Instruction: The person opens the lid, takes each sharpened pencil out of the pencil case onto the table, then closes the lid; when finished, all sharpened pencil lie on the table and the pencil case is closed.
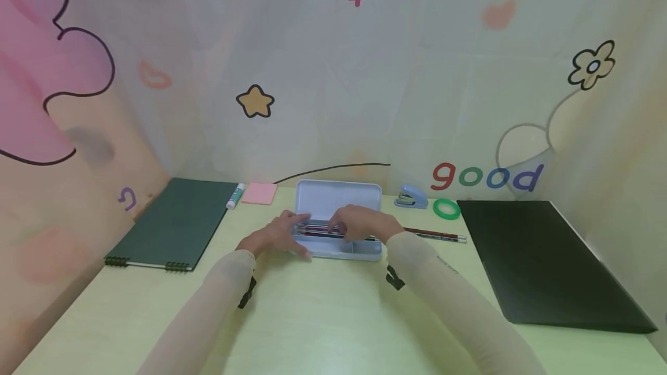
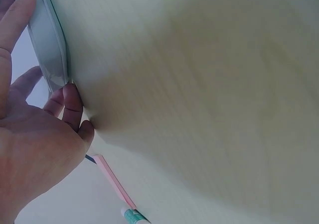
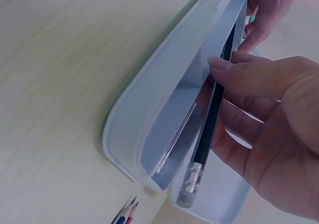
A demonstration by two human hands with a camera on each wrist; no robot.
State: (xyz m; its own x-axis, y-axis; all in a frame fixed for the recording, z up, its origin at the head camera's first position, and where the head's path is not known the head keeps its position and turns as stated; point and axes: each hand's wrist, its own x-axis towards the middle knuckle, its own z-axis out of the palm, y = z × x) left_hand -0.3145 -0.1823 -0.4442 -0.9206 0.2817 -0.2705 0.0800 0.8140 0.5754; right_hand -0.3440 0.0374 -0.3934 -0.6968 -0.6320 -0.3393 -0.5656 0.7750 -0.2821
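Note:
A pale blue pencil case (image 1: 339,195) lies on the table with its lid raised at the back. My left hand (image 1: 276,235) holds its left end, thumb along the front wall and a finger toward the hinge side. In the left wrist view, some fingers of that hand curl against the case's end (image 2: 52,59). My right hand (image 1: 362,223) is over the case, pinching a dark pencil (image 3: 209,119) with a silver ferrule and eraser. Another pencil (image 3: 174,139) lies inside, beyond a divider. Several pencils (image 1: 316,229) show between the hands; some are partly hidden.
More pencils (image 1: 438,235) lie right of the case. Behind them are a blue stapler (image 1: 410,197) and green tape roll (image 1: 446,209). A black folder (image 1: 547,265) lies right; a dark green notebook (image 1: 174,221), glue stick (image 1: 235,196) and pink sticky notes (image 1: 259,193) lie left.

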